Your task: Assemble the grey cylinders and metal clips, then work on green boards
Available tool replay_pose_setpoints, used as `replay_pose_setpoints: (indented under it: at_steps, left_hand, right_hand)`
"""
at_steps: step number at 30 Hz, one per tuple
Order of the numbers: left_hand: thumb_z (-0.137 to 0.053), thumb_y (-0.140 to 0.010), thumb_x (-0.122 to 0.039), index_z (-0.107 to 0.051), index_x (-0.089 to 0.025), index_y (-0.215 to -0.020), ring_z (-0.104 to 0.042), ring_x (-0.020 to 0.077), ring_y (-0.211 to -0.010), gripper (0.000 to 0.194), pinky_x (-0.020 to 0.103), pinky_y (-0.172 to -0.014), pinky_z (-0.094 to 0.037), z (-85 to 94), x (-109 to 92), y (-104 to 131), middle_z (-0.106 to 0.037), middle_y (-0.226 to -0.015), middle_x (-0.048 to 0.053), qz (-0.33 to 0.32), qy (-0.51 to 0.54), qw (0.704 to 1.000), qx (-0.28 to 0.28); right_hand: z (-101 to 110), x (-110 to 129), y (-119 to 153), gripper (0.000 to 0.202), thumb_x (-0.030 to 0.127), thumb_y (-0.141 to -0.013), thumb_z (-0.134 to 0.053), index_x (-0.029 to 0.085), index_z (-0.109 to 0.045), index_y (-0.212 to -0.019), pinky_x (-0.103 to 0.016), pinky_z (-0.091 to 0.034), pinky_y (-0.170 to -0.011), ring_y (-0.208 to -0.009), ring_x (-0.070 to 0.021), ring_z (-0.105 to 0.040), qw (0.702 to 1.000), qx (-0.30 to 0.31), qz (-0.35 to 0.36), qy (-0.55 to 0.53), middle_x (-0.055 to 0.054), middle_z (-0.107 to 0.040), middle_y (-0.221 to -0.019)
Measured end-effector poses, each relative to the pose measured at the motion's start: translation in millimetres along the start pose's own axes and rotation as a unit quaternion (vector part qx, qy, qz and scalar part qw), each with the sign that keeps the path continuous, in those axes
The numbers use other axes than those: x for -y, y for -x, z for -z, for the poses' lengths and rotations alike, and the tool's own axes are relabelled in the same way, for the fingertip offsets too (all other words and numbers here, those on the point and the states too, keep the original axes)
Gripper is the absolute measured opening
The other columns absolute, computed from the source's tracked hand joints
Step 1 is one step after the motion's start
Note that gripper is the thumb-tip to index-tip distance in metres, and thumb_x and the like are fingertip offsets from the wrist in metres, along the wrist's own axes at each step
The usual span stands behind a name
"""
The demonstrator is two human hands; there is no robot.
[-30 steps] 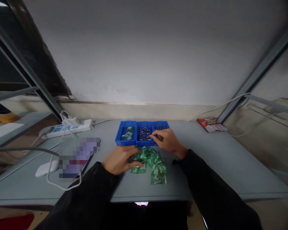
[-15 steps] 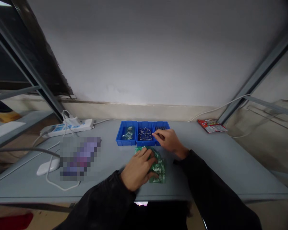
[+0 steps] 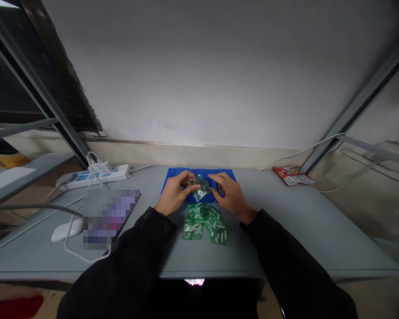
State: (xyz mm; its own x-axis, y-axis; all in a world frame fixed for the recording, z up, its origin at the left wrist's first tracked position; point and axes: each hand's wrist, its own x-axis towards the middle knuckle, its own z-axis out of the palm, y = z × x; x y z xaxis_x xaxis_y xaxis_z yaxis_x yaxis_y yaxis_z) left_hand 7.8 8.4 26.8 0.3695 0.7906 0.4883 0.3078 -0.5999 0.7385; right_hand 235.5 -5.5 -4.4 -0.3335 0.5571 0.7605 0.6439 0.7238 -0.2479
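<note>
My left hand (image 3: 174, 192) pinches a small clear plastic bag (image 3: 202, 191) with small parts inside, just above the blue bins (image 3: 163, 188). Close by on the right, my right hand (image 3: 232, 197) has thumb and forefinger spread at the bag's edge; I cannot tell whether they touch it. Both hands and the bag hide most of what the three joined bins hold. On the table in front of the bins lie green plastic bags (image 3: 199, 210) containing small metal-looking pieces.
To the left are a white power strip (image 3: 121, 172) with plugs and cables, a blurred-out phone (image 3: 115, 217) and a white rounded device (image 3: 67, 229). A red packet (image 3: 292, 176) lies at the back right beside a metal post. A wall rises behind the table.
My left hand has left the green bags and moved up to the bins, now with the small clear bag. My right hand has opened its pinch and stays near the right bin.
</note>
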Motion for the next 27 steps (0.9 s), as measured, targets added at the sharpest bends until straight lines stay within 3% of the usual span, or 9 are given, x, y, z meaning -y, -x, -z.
replay_pose_setpoints:
  at_steps: [3, 7, 11, 14, 16, 20, 27]
  left_hand:
    - [-0.072, -0.090, -0.039, -0.059, -0.018, -0.097, -0.062, 0.0134, -0.071, 0.025, 0.026, -0.069, -0.049, -7.4, 12.7, 0.8, -0.065, -0.082, -0.001, -0.004, -0.006, 1.000, -0.007]
    - [-0.064, -0.095, -0.040, -0.061, -0.019, -0.106, -0.063, 0.0156, -0.078, 0.024, 0.030, -0.076, -0.051, -17.6, 12.6, 11.6, -0.068, -0.090, 0.002, -0.046, -0.074, 0.996, -0.015]
    - [-0.055, -0.100, -0.039, -0.057, -0.019, -0.123, -0.061, 0.0234, -0.109, 0.031, 0.038, -0.093, -0.051, -19.2, 10.7, 17.9, -0.065, -0.118, 0.011, -0.112, -0.100, 0.988, -0.019]
    - [-0.066, -0.093, -0.047, -0.056, -0.021, -0.131, -0.055, 0.0271, -0.123, 0.047, 0.043, -0.102, -0.048, -18.4, 13.1, 18.5, -0.061, -0.129, 0.012, -0.143, -0.100, 0.984, -0.028]
    - [-0.072, -0.088, -0.046, -0.060, -0.022, -0.128, -0.056, 0.0263, -0.121, 0.048, 0.045, -0.104, -0.047, -19.4, 15.4, 18.0, -0.062, -0.127, 0.010, -0.161, -0.113, 0.980, -0.031]
    - [-0.060, -0.098, -0.031, -0.069, -0.020, -0.107, -0.062, 0.0220, -0.102, 0.017, 0.043, -0.096, -0.050, -24.2, 19.6, 17.5, -0.070, -0.104, 0.007, -0.173, -0.114, 0.977, -0.045]
    - [-0.056, -0.099, -0.022, -0.071, -0.020, -0.101, -0.064, 0.0200, -0.093, 0.016, 0.040, -0.090, -0.050, -23.8, 19.7, 18.1, -0.073, -0.096, 0.005, -0.181, -0.099, 0.977, -0.050]
  right_hand:
    - [-2.4, 3.3, 1.0, 0.029, 0.020, -0.097, -0.055, 0.027, -0.064, -0.124, -0.033, -0.053, -0.078, -0.089, -0.0185, -0.062, 1.000, 0.014, 0.024, 0.010, -0.007, -0.062, -0.108]
    - [-4.1, 4.8, 3.0, 0.029, 0.012, -0.097, -0.049, 0.026, -0.070, -0.110, -0.034, -0.053, -0.077, -0.089, -0.0182, -0.061, 0.999, -0.001, 0.030, -0.015, -0.006, -0.062, -0.102]
    - [-0.9, 7.6, 1.5, 0.025, 0.009, -0.092, -0.048, 0.023, -0.068, -0.100, -0.037, -0.052, -0.082, -0.093, -0.0205, -0.061, 0.999, -0.027, 0.004, -0.041, -0.006, -0.064, -0.096]
    - [1.1, 10.6, 0.0, 0.015, 0.011, -0.089, -0.053, 0.022, -0.064, -0.092, -0.037, -0.051, -0.082, -0.091, -0.0215, -0.061, 0.998, -0.037, -0.014, -0.044, -0.007, -0.063, -0.091]
    - [1.2, 12.1, -0.2, 0.012, 0.013, -0.089, -0.054, 0.022, -0.062, -0.089, -0.036, -0.051, -0.080, -0.088, -0.0212, -0.060, 0.998, -0.035, -0.020, -0.044, -0.006, -0.062, -0.088]
    - [0.2, 14.1, 0.4, 0.008, 0.015, -0.089, -0.055, 0.021, -0.061, -0.088, -0.035, -0.051, -0.080, -0.086, -0.0203, -0.060, 0.998, -0.009, -0.001, -0.055, -0.006, -0.062, -0.088]
    - [-0.6, 16.7, -1.1, 0.008, 0.024, -0.094, -0.061, 0.021, -0.064, -0.101, -0.038, -0.051, -0.085, -0.092, -0.0200, -0.061, 0.995, 0.029, 0.008, -0.097, -0.006, -0.067, -0.097]
